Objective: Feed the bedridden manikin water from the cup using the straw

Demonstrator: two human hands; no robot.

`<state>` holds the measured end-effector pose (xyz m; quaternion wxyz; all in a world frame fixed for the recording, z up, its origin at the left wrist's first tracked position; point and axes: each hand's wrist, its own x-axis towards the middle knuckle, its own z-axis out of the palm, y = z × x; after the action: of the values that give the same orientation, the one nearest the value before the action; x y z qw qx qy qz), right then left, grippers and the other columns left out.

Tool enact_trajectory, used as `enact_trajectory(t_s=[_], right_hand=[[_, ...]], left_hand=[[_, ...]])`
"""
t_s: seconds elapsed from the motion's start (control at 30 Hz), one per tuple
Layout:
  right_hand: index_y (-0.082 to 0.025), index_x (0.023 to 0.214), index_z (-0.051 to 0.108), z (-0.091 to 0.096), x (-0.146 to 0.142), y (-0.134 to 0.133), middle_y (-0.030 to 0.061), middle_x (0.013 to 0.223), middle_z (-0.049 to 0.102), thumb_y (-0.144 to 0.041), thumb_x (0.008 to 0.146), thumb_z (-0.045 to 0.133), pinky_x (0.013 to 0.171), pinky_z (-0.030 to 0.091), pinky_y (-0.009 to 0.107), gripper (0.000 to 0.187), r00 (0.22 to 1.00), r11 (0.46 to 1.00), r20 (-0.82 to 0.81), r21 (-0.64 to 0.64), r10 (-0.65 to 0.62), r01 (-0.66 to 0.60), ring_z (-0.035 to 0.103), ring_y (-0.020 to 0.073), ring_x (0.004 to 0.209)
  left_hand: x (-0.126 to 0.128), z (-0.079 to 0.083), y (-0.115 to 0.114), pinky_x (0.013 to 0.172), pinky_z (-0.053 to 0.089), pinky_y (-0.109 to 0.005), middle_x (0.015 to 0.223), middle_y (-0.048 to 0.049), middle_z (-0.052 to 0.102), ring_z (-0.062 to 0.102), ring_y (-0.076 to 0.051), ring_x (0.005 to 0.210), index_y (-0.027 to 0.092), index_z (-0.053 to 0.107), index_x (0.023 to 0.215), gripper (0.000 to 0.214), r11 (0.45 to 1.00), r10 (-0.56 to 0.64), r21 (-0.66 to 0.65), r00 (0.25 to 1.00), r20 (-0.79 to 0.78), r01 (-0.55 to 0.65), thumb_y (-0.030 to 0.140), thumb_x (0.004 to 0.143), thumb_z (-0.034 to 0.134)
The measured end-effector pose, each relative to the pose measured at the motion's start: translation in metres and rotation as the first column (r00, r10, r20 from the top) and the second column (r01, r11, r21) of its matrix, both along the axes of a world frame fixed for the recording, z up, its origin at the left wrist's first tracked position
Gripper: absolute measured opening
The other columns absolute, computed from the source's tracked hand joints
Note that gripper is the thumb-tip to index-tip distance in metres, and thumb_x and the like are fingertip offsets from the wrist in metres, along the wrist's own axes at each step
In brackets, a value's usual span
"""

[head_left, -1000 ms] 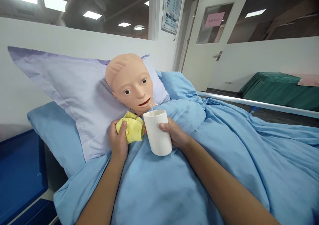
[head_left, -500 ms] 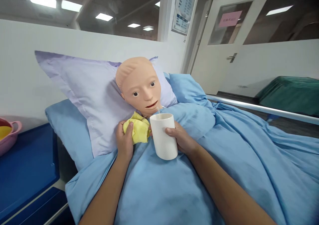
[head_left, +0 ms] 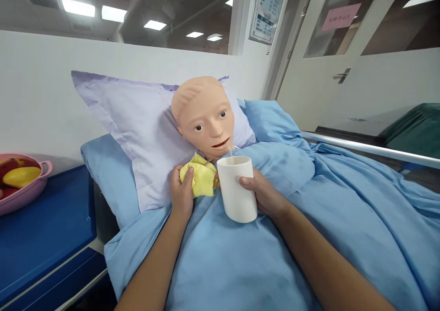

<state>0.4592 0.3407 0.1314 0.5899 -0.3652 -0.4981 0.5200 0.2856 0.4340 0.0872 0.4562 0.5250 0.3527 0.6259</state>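
Note:
A manikin [head_left: 206, 118] lies with its head on a pale lilac pillow [head_left: 137, 118], its body under a blue quilt [head_left: 233, 260]. My right hand [head_left: 266, 191] is wrapped round a white cup [head_left: 238, 191], held upright just below the manikin's chin. From the cup's top a clear straw [head_left: 230, 150] rises toward the mouth; I cannot tell whether it touches the lips. My left hand [head_left: 182, 191] grips a crumpled yellow cloth [head_left: 201, 175] to the left of the cup, close under the chin. The cup hides most of my right fingers.
On the left, a blue bedside cabinet [head_left: 48, 237] bears a pink basket [head_left: 29, 191] with a yellow fruit [head_left: 21, 177] and red ones. A metal bed rail [head_left: 371, 146] runs along the far right side. Behind it are a door [head_left: 319, 81] and something covered in green [head_left: 412, 127].
The whole view has shifted, so everything sits further right and more of the basket shows. Both hands, the cup and the cloth keep their places by the manikin's chin.

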Motion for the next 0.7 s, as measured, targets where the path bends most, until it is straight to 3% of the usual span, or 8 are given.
enact_trajectory(t_s=[0.7], right_hand=[[-0.017,0.115,0.064,0.0013,-0.0007,0.0002,0.0093,0.097,0.073,-0.052,0.072,0.082,0.064,0.055,0.03,0.057,0.999,0.998,0.022,0.044,0.05,-0.051,0.069,0.0219,0.078]], left_hand=[[-0.0006,0.002,-0.0025,0.068,0.049,-0.027,0.086,0.0006,0.066,0.06,-0.016,0.079,0.021,0.063,0.094,0.034,1.0,0.019,-0.024,1.0,0.004,-0.019,0.052,0.081,0.069]])
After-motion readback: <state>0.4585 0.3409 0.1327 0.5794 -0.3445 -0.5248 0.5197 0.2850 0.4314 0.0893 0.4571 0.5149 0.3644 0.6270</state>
